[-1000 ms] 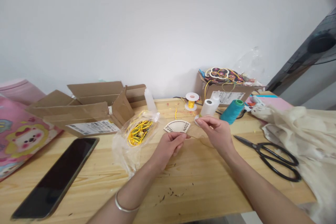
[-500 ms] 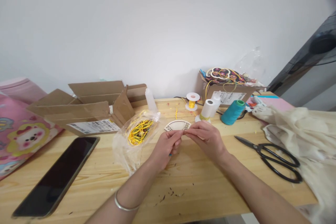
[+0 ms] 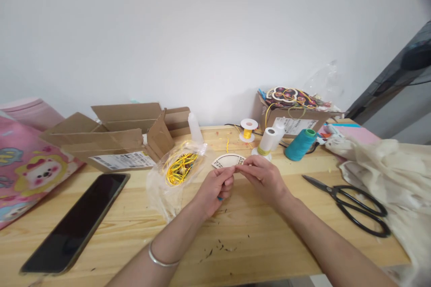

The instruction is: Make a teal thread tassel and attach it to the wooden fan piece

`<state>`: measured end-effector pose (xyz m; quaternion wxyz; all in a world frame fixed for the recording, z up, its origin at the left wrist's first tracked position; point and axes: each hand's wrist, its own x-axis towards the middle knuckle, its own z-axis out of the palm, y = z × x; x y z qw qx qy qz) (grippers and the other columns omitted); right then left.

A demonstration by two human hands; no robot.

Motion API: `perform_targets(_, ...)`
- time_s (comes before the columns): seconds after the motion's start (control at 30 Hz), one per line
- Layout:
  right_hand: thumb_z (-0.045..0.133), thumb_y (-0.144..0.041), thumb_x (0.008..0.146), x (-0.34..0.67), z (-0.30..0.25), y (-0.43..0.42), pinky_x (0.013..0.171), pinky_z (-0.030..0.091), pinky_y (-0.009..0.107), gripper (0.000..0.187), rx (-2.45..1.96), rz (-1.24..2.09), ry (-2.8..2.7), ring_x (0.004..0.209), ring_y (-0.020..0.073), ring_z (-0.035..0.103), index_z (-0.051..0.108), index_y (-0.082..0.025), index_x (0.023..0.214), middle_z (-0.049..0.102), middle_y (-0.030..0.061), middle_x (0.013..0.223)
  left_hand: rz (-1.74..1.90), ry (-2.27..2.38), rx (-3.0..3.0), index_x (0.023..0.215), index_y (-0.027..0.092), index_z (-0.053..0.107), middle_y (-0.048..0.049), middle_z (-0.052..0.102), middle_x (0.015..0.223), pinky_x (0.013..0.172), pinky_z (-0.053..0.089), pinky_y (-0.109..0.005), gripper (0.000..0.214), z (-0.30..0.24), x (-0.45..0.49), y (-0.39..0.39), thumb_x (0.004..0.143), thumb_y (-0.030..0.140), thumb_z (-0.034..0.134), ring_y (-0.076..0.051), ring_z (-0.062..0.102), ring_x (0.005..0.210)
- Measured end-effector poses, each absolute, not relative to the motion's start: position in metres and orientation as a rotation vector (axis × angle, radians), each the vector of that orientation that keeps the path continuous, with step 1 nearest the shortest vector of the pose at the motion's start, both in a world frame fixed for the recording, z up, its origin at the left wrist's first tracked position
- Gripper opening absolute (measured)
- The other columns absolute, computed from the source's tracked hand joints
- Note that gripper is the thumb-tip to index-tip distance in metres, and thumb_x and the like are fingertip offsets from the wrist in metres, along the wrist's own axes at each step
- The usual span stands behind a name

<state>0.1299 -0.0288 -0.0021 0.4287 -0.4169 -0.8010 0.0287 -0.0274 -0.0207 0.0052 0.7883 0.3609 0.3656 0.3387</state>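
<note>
My left hand (image 3: pixel 217 188) is closed, thumb and fingers pinched together. A small bit of something blue (image 3: pixel 220 198) peeks out below its curled fingers. Fingertip to fingertip with it, my right hand (image 3: pixel 264 177) also pinches; what lies between the tips is too small to make out. Just behind both hands is a pale wooden fan-shaped piece (image 3: pixel 229 160) with cut-out patterns, its lower part covered by my fingers. A twisted yellow cord (image 3: pixel 227 145) runs from its top edge away toward the wall.
Left: a clear bag of yellow cords (image 3: pixel 182 169), an open cardboard box (image 3: pixel 101 148) and a phone (image 3: pixel 77 222). Right: a yellow thread spool (image 3: pixel 248 130), white spool (image 3: pixel 268 141), teal thread cone (image 3: pixel 301 145), black scissors (image 3: pixel 346 202), cream cloth (image 3: pixel 377 170) and a filled box (image 3: pixel 292 123).
The whole view has shifted slightly. Both hands keep their pinch at nearly the same spot, with only small finger movement.
</note>
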Motion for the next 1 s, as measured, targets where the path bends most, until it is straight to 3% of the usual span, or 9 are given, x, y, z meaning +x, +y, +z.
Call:
perform_targets(0.17, 0.047, -0.022, 0.082, 0.13, -0.002, -0.03, 0.055, 0.039, 0.021, 0.02, -1.087, 0.029, -2.013, 0.066, 0.0107, 0.05, 0.066, -0.023, 0.086, 0.057, 0.0034, 0.072, 0.735, 0.823, 0.873, 0.055, 0.015, 0.04, 0.0095, 0.026, 0.046, 0.038, 0.006, -0.018, 0.035, 0.007, -0.027, -0.022, 0.069, 0.041, 0.058, -0.001, 0.013, 0.039)
perform_targets(0.4, 0.045, -0.015, 0.082, 0.128, 0.005, -0.037, 0.046, 0.028, 0.022, 0.021, -1.258, -0.382, -2.165, 0.065, 0.0118, 0.049, 0.064, -0.025, 0.083, 0.06, 0.0009, 0.072, 0.798, 0.908, 1.107, 0.061, 0.014, 0.052, 0.0082, 0.031, 0.045, 0.038, 0.009, -0.02, 0.034, 0.007, -0.024, -0.024, 0.07, 0.046, 0.055, -0.002, 0.018, 0.038)
perform_targets(0.7, 0.05, -0.028, 0.081, 0.131, 0.001, -0.034, 0.05, 0.034, 0.021, 0.017, -1.281, -0.163, -2.018, 0.065, 0.0109, 0.053, 0.066, -0.025, 0.078, 0.062, 0.0012, 0.073, 0.781, 0.999, 1.198, 0.088, 0.013, 0.064, 0.0082, 0.029, 0.045, 0.039, 0.012, -0.019, 0.036, 0.01, -0.023, -0.025, 0.069, 0.042, 0.056, -0.003, 0.02, 0.04)
perform_targets(1.0, 0.048, -0.021, 0.082, 0.129, 0.011, -0.039, 0.047, 0.027, 0.022, 0.021, -1.225, -0.451, -2.122, 0.058, 0.0095, 0.048, 0.064, -0.022, 0.068, 0.06, -0.0004, 0.061, 0.77, 0.862, 1.011, 0.064, 0.013, 0.057, 0.0088, 0.03, 0.044, 0.038, 0.01, -0.019, 0.027, 0.009, -0.023, -0.024, 0.068, 0.04, 0.059, -0.002, 0.016, 0.038)
